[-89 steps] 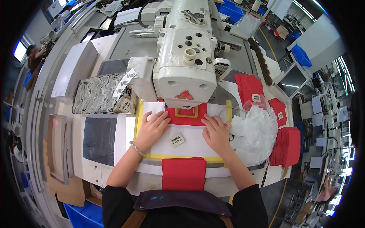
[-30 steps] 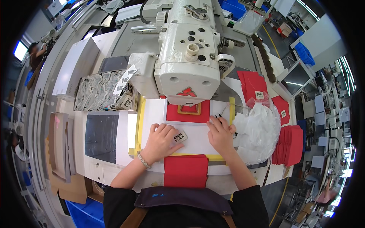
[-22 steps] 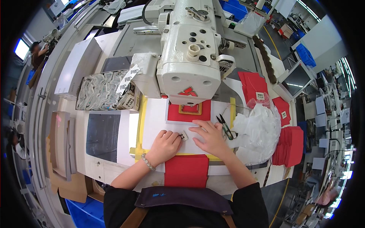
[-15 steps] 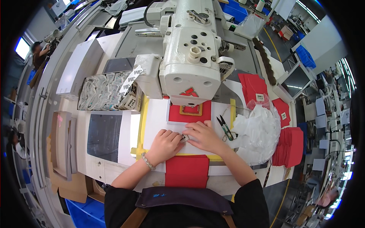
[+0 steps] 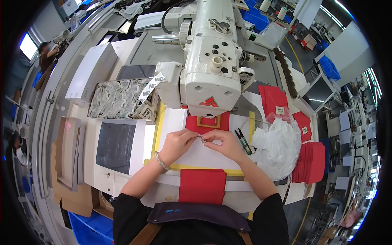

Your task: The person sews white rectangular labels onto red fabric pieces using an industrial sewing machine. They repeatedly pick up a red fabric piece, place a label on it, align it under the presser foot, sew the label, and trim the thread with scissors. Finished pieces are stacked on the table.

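My left hand (image 5: 177, 143) and my right hand (image 5: 225, 143) meet in front of the sewing machine (image 5: 210, 87), both with pinched fingertips. Between them is a small label (image 5: 200, 138), mostly covered by the fingers. Just beyond, a red fabric piece (image 5: 191, 123) lies beneath the machine's brass-coloured clamp frame (image 5: 219, 122). Thread snips (image 5: 243, 142) rest on the white work surface, to the right of my right hand. A stack of red fabric pieces (image 5: 202, 185) lies at the near edge, below my hands.
A box of bundled labels (image 5: 118, 100) stands at the left, beside a long white box (image 5: 92, 71). On the right are crumpled white plastic (image 5: 277, 149) and stacked red pieces (image 5: 312, 163). Yellow tape (image 5: 228, 172) borders the white surface. A screen (image 5: 319, 90) stands farther right.
Both hands have moved a little away from me, toward the clamp. The fingers have gone from lying over the label to pinching it. The view has shifted slightly.
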Tool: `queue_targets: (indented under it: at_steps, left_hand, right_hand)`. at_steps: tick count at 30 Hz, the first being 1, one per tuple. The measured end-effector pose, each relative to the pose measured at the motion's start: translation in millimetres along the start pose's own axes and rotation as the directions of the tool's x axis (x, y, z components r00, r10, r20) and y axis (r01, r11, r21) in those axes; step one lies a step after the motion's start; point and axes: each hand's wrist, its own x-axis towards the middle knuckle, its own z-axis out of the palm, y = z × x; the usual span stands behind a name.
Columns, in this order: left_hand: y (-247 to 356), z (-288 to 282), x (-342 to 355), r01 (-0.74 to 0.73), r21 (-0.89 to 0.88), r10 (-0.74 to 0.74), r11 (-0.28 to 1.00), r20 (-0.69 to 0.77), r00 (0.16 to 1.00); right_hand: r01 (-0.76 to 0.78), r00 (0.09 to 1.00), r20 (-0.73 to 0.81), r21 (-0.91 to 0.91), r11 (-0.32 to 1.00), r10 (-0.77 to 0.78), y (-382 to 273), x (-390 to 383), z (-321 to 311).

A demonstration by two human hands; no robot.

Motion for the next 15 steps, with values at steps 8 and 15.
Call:
queue_targets:
  at_steps: [8, 15]
  left_hand:
    - [-12.2, 18.8, 27.3, 0.273, -0.265, -0.259, 0.925, 0.087, 0.962]
    - [-22.4, 27.1, 28.9, -0.089, 0.069, 0.087, 0.994, 0.037, 0.996]
  right_hand:
    - [-0.014, 0.994, -0.106, -0.048, 0.999, 0.009, 5.2, 16.1, -12.8]
    - [0.144, 0.952, -0.172, -0.476, 0.868, -0.252, 22.9, 23.6, -27.2]
